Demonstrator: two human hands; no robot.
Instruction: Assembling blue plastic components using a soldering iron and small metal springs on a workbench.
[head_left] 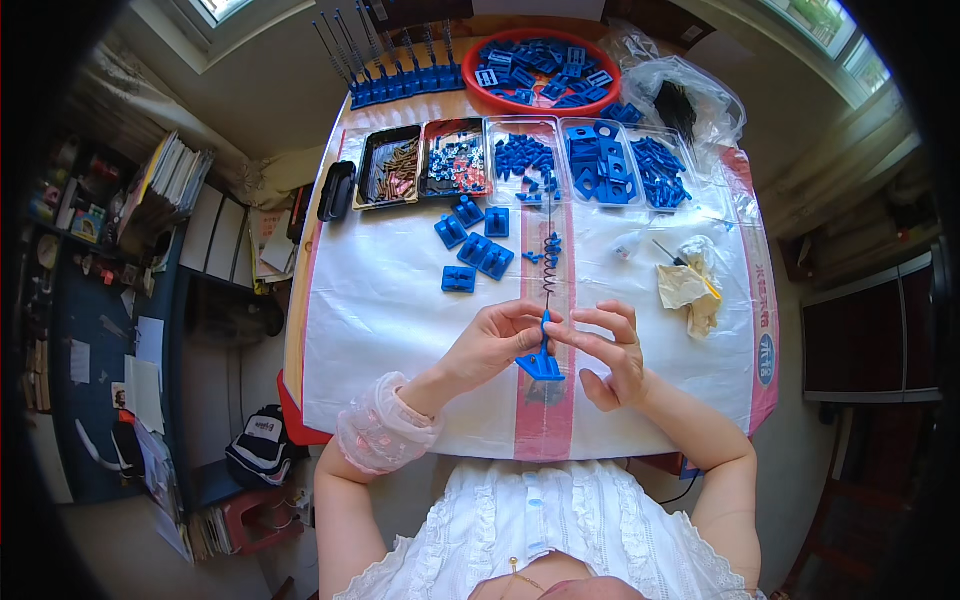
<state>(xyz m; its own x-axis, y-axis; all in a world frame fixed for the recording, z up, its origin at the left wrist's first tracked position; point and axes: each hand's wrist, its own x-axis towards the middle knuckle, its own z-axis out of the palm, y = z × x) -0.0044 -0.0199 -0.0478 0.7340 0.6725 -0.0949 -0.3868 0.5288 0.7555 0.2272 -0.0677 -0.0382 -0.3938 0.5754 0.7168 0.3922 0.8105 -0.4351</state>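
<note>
In front of my chest, my left hand (492,338) is closed on the stem of a blue plastic piece (541,368) with a flat, wedge-like base. A thin dark coiled spring (549,272) on a straight rod rises from the stem, pointing away from me. My right hand (617,352) has its fingers apart, the thumb away from the piece; one fingertip reaches the stem beside my left fingers. Several blue square blocks (486,257) lie beyond my left hand. Small blue parts (551,249) lie behind the spring.
Along the far side stand trays of brown screws (399,170), small metal parts (455,160) and blue pieces (600,165). Behind are a red basin (470,80) of blue parts and a blue rack (408,87) holding spring rods. A crumpled cloth (703,262) with a yellow-handled tool lies right.
</note>
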